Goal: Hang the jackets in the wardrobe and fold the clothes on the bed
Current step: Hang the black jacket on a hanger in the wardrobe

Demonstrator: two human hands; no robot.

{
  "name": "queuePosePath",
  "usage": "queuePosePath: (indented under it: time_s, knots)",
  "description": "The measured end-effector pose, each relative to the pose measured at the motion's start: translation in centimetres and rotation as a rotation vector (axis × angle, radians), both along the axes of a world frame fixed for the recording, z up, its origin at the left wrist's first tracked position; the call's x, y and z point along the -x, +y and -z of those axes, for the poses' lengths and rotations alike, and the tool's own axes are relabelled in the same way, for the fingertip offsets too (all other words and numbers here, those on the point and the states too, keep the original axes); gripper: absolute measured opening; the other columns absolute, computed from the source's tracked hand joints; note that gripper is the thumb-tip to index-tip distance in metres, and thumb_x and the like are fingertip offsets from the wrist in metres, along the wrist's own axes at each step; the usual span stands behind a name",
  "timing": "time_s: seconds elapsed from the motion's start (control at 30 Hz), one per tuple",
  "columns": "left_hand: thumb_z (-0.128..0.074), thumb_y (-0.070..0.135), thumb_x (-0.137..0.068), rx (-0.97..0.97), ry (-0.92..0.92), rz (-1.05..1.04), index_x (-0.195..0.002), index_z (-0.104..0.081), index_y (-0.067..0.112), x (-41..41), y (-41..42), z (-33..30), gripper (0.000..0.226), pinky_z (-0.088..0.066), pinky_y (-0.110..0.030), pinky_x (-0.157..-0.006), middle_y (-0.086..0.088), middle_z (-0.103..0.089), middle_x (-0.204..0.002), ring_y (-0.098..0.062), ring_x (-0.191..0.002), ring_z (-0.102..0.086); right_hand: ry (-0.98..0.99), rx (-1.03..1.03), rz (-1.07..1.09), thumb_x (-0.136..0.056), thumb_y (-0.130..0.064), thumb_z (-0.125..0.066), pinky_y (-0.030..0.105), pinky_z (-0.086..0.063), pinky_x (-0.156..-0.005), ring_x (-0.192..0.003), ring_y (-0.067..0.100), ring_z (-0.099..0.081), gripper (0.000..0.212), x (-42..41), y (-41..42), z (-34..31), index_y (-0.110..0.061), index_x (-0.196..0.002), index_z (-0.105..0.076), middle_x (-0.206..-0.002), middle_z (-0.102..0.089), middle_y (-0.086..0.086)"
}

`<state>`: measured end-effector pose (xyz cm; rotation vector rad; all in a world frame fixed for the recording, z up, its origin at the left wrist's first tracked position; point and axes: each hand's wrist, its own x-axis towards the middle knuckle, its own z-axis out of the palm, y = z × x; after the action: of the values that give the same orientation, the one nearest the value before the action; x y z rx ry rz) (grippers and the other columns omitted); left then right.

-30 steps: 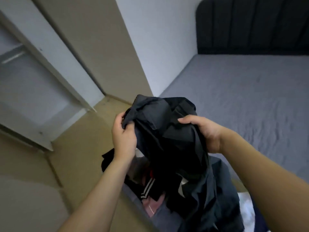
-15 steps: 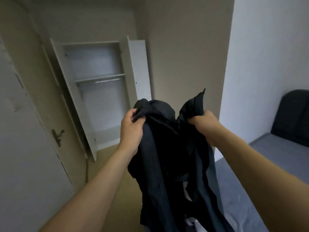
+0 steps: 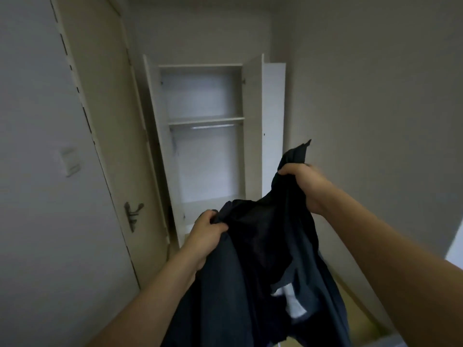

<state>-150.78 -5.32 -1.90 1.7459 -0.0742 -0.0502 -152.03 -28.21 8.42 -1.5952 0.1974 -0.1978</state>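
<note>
1. We hold a dark jacket [image 3: 263,266] up between both hands; it hangs slack below them and runs out of the bottom of the view. A small pale patch, perhaps a label or lining, shows low on it, below our right hand.
2. Our left hand [image 3: 208,236] grips a bunched fold of the jacket at its upper left edge, fingers curled into the cloth.
3. Our right hand [image 3: 304,182] grips another part of the jacket, higher than the left; a pointed flap of fabric sticks up above its knuckles. Fingers are closed round the cloth.
4. The two hands are apart, the right raised and further forward, so the top edge of the jacket slopes up from left to right.
5. Beyond and above the left hand stands a white wardrobe [image 3: 253,126], both doors swung open. Inside we see one shelf [image 3: 205,120] at mid height and a hanging rail [image 3: 213,126] just under it. No garment or hanger is visible in either compartment; the lowest part is hidden by the jacket and our left hand.
6. Left of the left hand is a room door with a lever handle [image 3: 132,214]; further left on the wall, a light switch [image 3: 70,161].
7. Below the right forearm a strip of wooden floor [image 3: 358,311] shows.
</note>
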Motion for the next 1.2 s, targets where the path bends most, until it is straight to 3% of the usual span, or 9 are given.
queuePosePath:
  time_s: [0.13, 0.3, 0.5, 0.67, 0.77, 0.9, 1.0, 1.07, 1.2]
  knots:
    - [-0.059, 0.012, -0.087, 0.109, -0.014, -0.107, -0.097, -0.06, 0.018, -10.6, 1.7, 1.3, 0.012, -0.053, -0.034, -0.068, -0.008, -0.069, -0.091, -0.023, -0.083, -0.068, 0.131, 0.193, -0.234, -0.083, -0.025, -0.071, 0.037, -0.06, -0.068, -0.079, 0.031, -0.072, 0.031, -11.7, 0.7, 1.8, -0.003, -0.104, -0.062, -0.089, -0.073, 0.016]
    - [-0.061, 0.015, -0.09, 0.029, -0.133, -0.172, -0.087, -0.059, 0.025, -22.3, 2.7, -0.8, 0.01, -0.051, -0.029, -0.07, -0.002, -0.068, -0.09, -0.014, -0.082, -0.066, 0.156, 0.59, -0.297, -0.086, -0.006, -0.057, 0.031, -0.051, -0.066, -0.082, 0.026, -0.062, 0.007, -25.2, 0.6, 0.9, -0.009, -0.092, -0.058, -0.096, -0.064, 0.015]
    - [-0.061, 0.017, -0.092, -0.052, -0.194, -0.144, -0.083, -0.054, 0.023, -36.1, 3.0, -1.7, 0.012, -0.045, -0.022, -0.064, 0.015, -0.064, -0.071, 0.0, -0.069, -0.063, 0.132, 0.411, -0.256, -0.079, -0.004, -0.06, 0.032, -0.052, -0.071, -0.086, 0.027, -0.062, 0.028, -39.2, 0.1, 0.5, -0.003, -0.108, -0.06, -0.1, -0.065, 0.014]
    - [-0.067, 0.021, -0.084, -0.153, -0.15, -0.006, -0.082, -0.057, 0.031, -48.6, 3.4, 0.9, 0.014, -0.046, -0.027, -0.072, 0.007, -0.065, -0.08, -0.012, -0.082, -0.063, 0.066, 0.255, -0.161, -0.087, -0.009, -0.068, 0.039, -0.051, -0.091, -0.098, 0.03, -0.062, 0.03, -51.4, 0.5, 2.1, -0.007, -0.115, -0.057, -0.11, -0.064, 0.013]
    - [-0.068, 0.029, -0.075, -0.279, -0.12, 0.132, -0.087, -0.058, 0.028, -57.3, 4.1, 2.8, 0.016, -0.047, -0.027, -0.074, 0.005, -0.066, -0.082, -0.011, -0.081, -0.064, -0.082, 0.346, -0.047, -0.094, -0.006, -0.055, 0.038, -0.05, -0.085, -0.089, 0.025, -0.06, 0.013, -60.6, 1.8, 3.2, -0.014, -0.104, -0.056, -0.105, -0.062, 0.015]
    - [-0.069, 0.032, -0.077, -0.388, -0.056, 0.263, -0.084, -0.059, 0.04, -69.5, 5.1, 4.7, 0.014, -0.048, -0.019, -0.067, 0.014, -0.066, -0.079, -0.004, -0.076, -0.064, -0.247, 0.447, 0.015, -0.096, -0.001, -0.043, 0.028, -0.045, -0.071, -0.077, 0.017, -0.054, 0.021, -74.3, 4.7, 3.1, -0.014, -0.107, -0.054, -0.087, -0.056, 0.006]
    - [-0.068, 0.035, -0.076, -0.468, 0.026, 0.3, -0.107, -0.062, 0.021, -78.3, 5.6, 5.1, 0.034, -0.053, -0.039, -0.092, -0.005, -0.069, -0.106, -0.022, -0.099, -0.067, -0.333, 0.589, 0.002, -0.095, -0.001, -0.042, 0.032, -0.045, -0.075, -0.085, 0.022, -0.055, 0.023, -83.5, 6.9, 2.0, -0.01, -0.112, -0.055, -0.091, -0.056, 0.007]
    - [-0.067, 0.034, -0.077, -0.499, 0.055, 0.296, -0.109, -0.061, 0.013, -84.1, 5.5, 5.1, 0.039, -0.051, -0.046, -0.096, -0.01, -0.067, -0.11, -0.025, -0.102, -0.065, -0.415, 0.647, 0.016, -0.091, 0.003, -0.041, 0.034, -0.045, -0.071, -0.077, 0.021, -0.054, 0.019, -88.7, 7.7, 1.7, -0.009, -0.1, -0.053, -0.084, -0.056, 0.007]
    - [-0.065, 0.035, -0.085, -0.523, 0.122, 0.312, -0.123, -0.058, 0.015, -94.0, 4.2, 5.9, 0.044, -0.049, -0.041, -0.101, -0.005, -0.064, -0.121, -0.019, -0.108, -0.062, -0.549, 0.632, 0.077, -0.085, 0.006, -0.039, 0.012, -0.033, -0.046, -0.055, 0.007, -0.039, 0.037, -97.3, 7.8, 1.8, -0.027, -0.07, -0.033, -0.064, -0.043, -0.003]
